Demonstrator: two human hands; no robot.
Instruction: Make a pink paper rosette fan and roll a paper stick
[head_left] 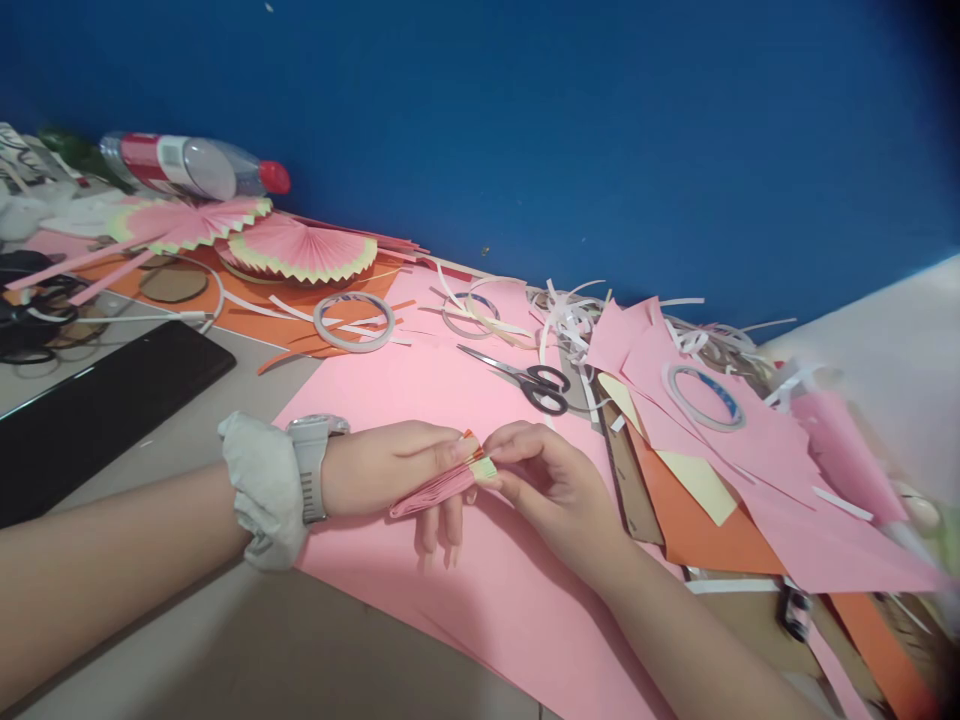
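Note:
A folded stack of pleated pink paper (439, 490), with a pale yellow and orange end, lies between my two hands above a large pink sheet (420, 390). My left hand (405, 465), with a watch and a pale scrunchie at its wrist, grips the stack with the thumb on top and the fingers beneath. At the yellow end, the thumb and forefinger of my right hand (551, 485) pinch the pleats. Black-handled scissors (536, 385) rest on the pink sheet just beyond my hands.
Several tape rolls, one white roll (354, 322) among them, lie around the sheet. Finished pleated fans (304, 248) and a plastic bottle (195, 165) sit at the back left, a black phone (112, 410) nearer. Pink and orange paper (720, 520) piles up on the right, before a blue wall (525, 130).

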